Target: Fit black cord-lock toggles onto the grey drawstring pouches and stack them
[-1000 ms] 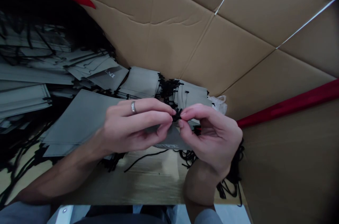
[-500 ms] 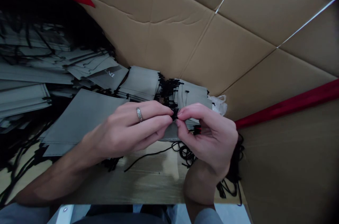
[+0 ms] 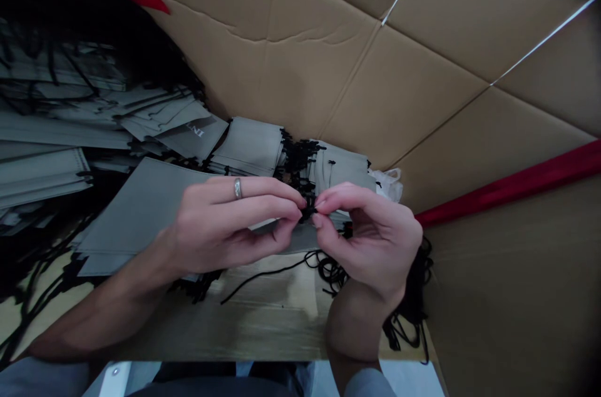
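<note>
My left hand (image 3: 220, 225), a ring on one finger, and my right hand (image 3: 375, 240) meet fingertip to fingertip over the board. Between thumbs and forefingers both pinch the black drawstring cord (image 3: 307, 210) of a grey fabric pouch (image 3: 300, 239) that hangs under my fingers and is mostly hidden by them. A loose end of black cord (image 3: 263, 277) trails down onto the cardboard below.
Stacks of grey pouches (image 3: 248, 146) and a bigger heap (image 3: 56, 128) lie left and behind, with a flat grey pouch (image 3: 136, 215) under my left wrist. Tangled black cords (image 3: 408, 315) sit at right. Cardboard walls (image 3: 375, 71) and a red strip (image 3: 507, 187) enclose the space.
My left hand rolled back so the ring faces up again; the fingertips shifted slightly on the cord. The pouch stays between my hands.
</note>
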The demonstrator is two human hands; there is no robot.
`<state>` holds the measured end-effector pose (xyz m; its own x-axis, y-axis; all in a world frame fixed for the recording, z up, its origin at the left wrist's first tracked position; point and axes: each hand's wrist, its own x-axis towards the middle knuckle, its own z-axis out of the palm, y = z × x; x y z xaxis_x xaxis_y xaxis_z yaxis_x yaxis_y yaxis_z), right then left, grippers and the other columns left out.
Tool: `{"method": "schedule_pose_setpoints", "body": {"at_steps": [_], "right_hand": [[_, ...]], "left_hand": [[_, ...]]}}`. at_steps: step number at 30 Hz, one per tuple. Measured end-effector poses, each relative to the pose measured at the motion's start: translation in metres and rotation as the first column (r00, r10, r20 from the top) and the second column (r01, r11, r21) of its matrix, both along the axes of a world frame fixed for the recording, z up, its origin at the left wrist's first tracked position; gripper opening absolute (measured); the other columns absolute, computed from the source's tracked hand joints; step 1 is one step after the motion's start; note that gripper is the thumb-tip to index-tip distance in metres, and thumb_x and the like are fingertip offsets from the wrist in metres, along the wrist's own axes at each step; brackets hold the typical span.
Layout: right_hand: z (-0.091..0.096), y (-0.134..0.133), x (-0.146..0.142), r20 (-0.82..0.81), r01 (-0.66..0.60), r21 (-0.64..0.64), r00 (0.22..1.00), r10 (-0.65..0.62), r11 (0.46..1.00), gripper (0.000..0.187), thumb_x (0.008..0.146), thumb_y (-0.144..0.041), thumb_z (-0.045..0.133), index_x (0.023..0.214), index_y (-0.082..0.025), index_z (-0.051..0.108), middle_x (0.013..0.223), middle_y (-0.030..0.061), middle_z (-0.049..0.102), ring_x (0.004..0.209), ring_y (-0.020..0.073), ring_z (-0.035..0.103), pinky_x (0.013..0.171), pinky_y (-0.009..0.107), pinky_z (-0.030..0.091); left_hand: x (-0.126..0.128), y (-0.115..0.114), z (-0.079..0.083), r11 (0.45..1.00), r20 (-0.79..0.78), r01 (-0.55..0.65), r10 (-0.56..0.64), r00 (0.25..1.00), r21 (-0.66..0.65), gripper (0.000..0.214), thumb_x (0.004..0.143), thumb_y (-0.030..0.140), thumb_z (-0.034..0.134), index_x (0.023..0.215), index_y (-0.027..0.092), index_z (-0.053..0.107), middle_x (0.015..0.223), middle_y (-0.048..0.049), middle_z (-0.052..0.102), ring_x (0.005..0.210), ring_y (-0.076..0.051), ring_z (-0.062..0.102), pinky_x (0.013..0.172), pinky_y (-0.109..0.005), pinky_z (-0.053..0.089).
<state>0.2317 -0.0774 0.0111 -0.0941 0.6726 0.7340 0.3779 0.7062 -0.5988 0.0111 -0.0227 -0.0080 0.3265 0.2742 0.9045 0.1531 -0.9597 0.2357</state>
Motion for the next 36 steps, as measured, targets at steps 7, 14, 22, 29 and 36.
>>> {"method": "schedule_pose_setpoints", "body": {"at_steps": [7, 14, 22, 29, 36], "right_hand": [[0.0, 0.001, 0.0, -0.035, 0.043, 0.015, 0.999, -0.042, 0.999, 0.028, 0.09, 0.0, 0.083, 0.1, -0.027, 0.083, 0.093, -0.0045, 0.084, 0.085, 0.0135, 0.079, 0.078, 0.028, 0.064], [0.001, -0.002, -0.001, -0.017, 0.078, 0.013, 0.997, -0.078, 0.997, 0.027, 0.091, -0.001, 0.084, 0.101, -0.027, 0.084, 0.092, -0.0052, 0.084, 0.084, 0.0129, 0.08, 0.077, 0.027, 0.065], [0.0, -0.001, -0.002, -0.036, 0.015, -0.027, 0.999, -0.015, 1.0, 0.024, 0.091, -0.004, 0.084, 0.098, -0.026, 0.083, 0.091, -0.0045, 0.084, 0.082, 0.0148, 0.08, 0.074, 0.029, 0.065], [0.0, 0.003, -0.003, -0.088, 0.054, 0.013, 0.995, -0.053, 0.998, 0.026, 0.091, -0.004, 0.084, 0.1, -0.028, 0.084, 0.092, -0.0021, 0.086, 0.082, 0.018, 0.081, 0.071, 0.032, 0.066], [-0.002, 0.008, 0.002, -0.104, 0.021, -0.032, 0.994, -0.024, 0.999, 0.034, 0.094, -0.016, 0.089, 0.125, -0.03, 0.083, 0.111, 0.002, 0.085, 0.097, 0.0211, 0.082, 0.083, 0.035, 0.071]], "left_hand": [[0.004, 0.006, 0.001, 0.999, 0.03, 0.034, -0.034, 0.999, -0.002, 0.017, 0.095, 0.007, 0.088, 0.107, 0.017, 0.08, 0.108, -0.0034, 0.089, 0.09, -0.01, 0.086, 0.089, -0.014, 0.068], [0.004, 0.004, -0.009, 0.991, -0.003, -0.063, 0.064, 0.998, 0.12, 0.02, 0.095, 0.012, 0.093, 0.111, 0.015, 0.081, 0.113, -0.0065, 0.089, 0.093, -0.013, 0.087, 0.094, -0.02, 0.07], [0.002, -0.001, -0.001, 0.999, 0.028, -0.048, 0.047, 0.998, 0.023, 0.017, 0.093, 0.012, 0.091, 0.104, 0.017, 0.079, 0.104, -0.0024, 0.09, 0.085, -0.01, 0.086, 0.084, -0.016, 0.069], [0.009, 0.009, 0.003, 0.906, 0.134, 0.235, -0.199, 0.971, -0.351, 0.025, 0.093, 0.014, 0.088, 0.114, 0.023, 0.079, 0.107, -0.0022, 0.088, 0.092, -0.015, 0.085, 0.084, -0.021, 0.072], [0.002, 0.015, 0.012, 0.744, -0.087, 0.202, -0.329, 0.94, -0.637, 0.033, 0.113, 0.036, 0.068, 0.088, 0.017, 0.079, 0.065, 0.0039, 0.059, 0.056, -0.008, 0.05, 0.047, -0.018, 0.038]]}}
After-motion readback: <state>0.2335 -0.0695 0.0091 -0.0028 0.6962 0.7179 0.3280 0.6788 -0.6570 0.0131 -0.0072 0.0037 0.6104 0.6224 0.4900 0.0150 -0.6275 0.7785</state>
